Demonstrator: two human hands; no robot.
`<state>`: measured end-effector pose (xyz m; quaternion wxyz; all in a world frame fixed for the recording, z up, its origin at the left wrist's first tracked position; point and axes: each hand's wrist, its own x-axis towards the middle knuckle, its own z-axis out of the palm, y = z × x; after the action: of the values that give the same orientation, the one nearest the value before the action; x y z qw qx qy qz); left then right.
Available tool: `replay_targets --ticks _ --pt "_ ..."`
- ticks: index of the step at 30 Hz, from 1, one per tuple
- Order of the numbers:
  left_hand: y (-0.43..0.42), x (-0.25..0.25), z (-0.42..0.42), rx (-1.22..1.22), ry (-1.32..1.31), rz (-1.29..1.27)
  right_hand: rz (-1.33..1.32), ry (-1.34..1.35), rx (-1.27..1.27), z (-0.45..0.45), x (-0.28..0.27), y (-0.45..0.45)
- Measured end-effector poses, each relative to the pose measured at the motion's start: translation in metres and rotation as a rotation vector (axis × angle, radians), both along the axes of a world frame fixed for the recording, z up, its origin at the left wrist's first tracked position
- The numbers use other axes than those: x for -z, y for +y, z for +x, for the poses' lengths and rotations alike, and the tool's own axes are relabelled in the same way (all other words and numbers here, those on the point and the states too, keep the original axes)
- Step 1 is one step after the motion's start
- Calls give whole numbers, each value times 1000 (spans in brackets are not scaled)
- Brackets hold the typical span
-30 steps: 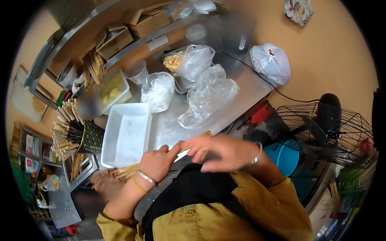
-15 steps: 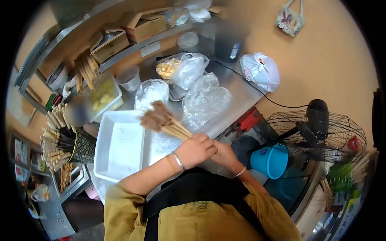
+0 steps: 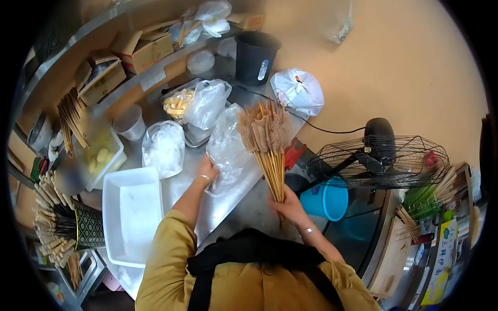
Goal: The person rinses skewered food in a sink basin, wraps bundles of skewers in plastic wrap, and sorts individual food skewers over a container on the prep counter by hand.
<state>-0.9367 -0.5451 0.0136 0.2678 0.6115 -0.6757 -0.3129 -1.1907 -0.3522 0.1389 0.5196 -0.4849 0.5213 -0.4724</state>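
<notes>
Head view showed the right hand clamped low round skewers, whose loaded tops risked splaying (the left hand, at a clear bag, had an unclear grip).

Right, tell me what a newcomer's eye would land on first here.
Probably the bundle of skewers in the right hand, brown pieces clustered at its far end. Next might come the white tub on the counter to the left, then the blue bucket near the black fan at right.
</notes>
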Motion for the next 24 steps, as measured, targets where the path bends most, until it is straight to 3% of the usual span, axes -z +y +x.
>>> replay_targets --ticks 2,3,7,10,12,14,16,17,22,24 --pt "0 33 -17 -35 167 8 96 39 -7 15 4 -21" --pt "2 44 -24 -65 328 4 -41 96 24 28 10 -31" --pt "76 -32 -41 -78 612 -34 -444 216 114 70 38 -70" --pt "110 -70 -26 -94 751 -22 -274 237 27 79 51 -85" --pt "130 -82 -9 -48 913 146 -162 163 -10 78 55 -89" --pt "133 -74 19 -71 894 167 -50 93 -36 71 50 -89" --pt "135 -60 31 -255 350 -358 89 -203 -84 62 20 -72" --pt "133 -46 33 -287 20 -346 80 -237 -105 61 6 -67" --pt "123 -17 -3 -192 108 -88 138 -286 -110 47 -33 -55" --pt "124 -18 -24 -134 369 -10 70 -302 -139 39 -39 -50"
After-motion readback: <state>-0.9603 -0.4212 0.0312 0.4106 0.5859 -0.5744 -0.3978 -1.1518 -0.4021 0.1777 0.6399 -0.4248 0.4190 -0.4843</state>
